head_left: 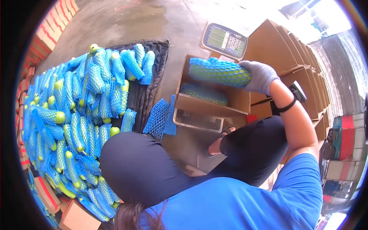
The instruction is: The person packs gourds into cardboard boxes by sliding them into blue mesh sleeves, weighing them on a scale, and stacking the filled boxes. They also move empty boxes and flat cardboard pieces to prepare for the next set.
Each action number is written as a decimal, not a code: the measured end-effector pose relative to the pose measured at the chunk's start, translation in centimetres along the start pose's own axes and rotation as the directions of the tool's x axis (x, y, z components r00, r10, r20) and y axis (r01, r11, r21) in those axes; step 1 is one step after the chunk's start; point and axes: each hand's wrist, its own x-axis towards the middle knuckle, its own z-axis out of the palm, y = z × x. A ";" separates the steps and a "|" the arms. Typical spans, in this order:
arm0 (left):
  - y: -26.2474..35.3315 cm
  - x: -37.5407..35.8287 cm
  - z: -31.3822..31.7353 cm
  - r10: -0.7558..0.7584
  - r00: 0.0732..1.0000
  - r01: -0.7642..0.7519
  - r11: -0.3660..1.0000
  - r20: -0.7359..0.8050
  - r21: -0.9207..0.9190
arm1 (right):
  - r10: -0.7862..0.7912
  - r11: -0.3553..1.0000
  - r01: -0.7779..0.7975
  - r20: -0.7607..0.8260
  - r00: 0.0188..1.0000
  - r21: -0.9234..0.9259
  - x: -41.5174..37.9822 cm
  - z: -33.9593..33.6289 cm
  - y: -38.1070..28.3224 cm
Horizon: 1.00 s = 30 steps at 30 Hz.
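My right hand (262, 76), in a grey glove, is closed around one end of a long green gourd (230, 74) in a blue foam net sleeve. It holds the gourd nearly level over an open cardboard box (214, 105). Inside the box lies another netted gourd (205, 94). The box rests on the platform (199, 120) of a weighing scale, whose display and keypad (225, 41) stand just beyond it. My left hand is outside the view.
A large heap of netted gourds (80, 99) covers a dark mat (159, 57) on the left. Loose blue foam nets (158, 117) lie beside my knee. Open cardboard boxes (276, 50) are nested at the right. Red-striped cartons (50, 28) are stacked at the far left.
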 end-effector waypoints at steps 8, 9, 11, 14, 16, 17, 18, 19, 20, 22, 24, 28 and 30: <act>-0.2 -1.5 -1.4 -0.068 0.996 0.073 0.994 -0.062 0.081 | 0.139 0.555 -0.094 0.020 0.990 0.826 -4.1 1.5 2.3; 0.1 -1.9 -1.6 -0.083 0.994 0.089 0.992 -0.078 0.089 | 0.151 0.440 -0.144 0.085 0.985 0.886 -3.9 1.5 2.4; 0.9 -2.8 -2.0 -0.113 0.988 0.125 0.986 -0.108 0.109 | 0.095 0.392 -0.168 0.142 0.985 0.904 -3.1 3.5 4.8; 3.4 -3.5 -2.7 -0.158 0.979 0.181 0.965 -0.128 0.190 | 0.055 0.332 -0.172 0.162 0.985 0.927 -2.1 5.5 6.1; 6.0 -3.4 -2.8 -0.095 0.976 0.139 0.965 -0.198 0.221 | 0.121 0.355 -0.165 0.130 0.984 0.920 -1.9 5.4 5.8; 7.1 -3.5 -2.6 -0.037 0.967 0.093 0.972 -0.252 0.214 | 0.098 0.359 -0.160 0.133 0.986 0.920 -2.0 5.3 5.9; 6.5 -3.2 -1.3 0.160 0.909 -0.099 0.980 -0.385 0.173 | 0.121 0.323 -0.219 0.189 0.974 0.921 -1.8 5.3 6.0; 5.9 -2.9 -0.1 0.348 0.796 -0.291 0.937 -0.495 0.192 | 0.139 0.288 -0.282 0.252 0.958 0.915 -1.7 5.4 5.9; 5.6 -1.9 1.0 0.513 0.705 -0.452 0.857 -0.489 0.248 | 0.102 0.299 -0.279 0.260 0.960 0.912 -1.5 5.6 5.7; 8.7 -1.7 0.4 0.682 0.614 -0.656 0.721 -0.397 0.225 | 0.160 0.266 -0.225 0.187 0.969 0.937 -1.5 5.9 5.5; 14.7 -3.3 0.0 0.710 0.626 -0.719 0.685 -0.321 0.114 | 0.149 0.312 -0.231 0.193 0.970 0.922 -1.4 5.7 5.7; 19.2 -2.3 2.0 0.625 0.746 -0.626 0.776 -0.228 0.080 | 0.182 0.374 -0.234 0.177 0.967 0.897 -1.6 5.1 5.3; 19.9 -0.5 3.2 0.520 0.820 -0.535 0.845 -0.239 0.001 | 0.194 0.386 -0.231 0.166 0.967 0.893 -1.8 4.6 5.6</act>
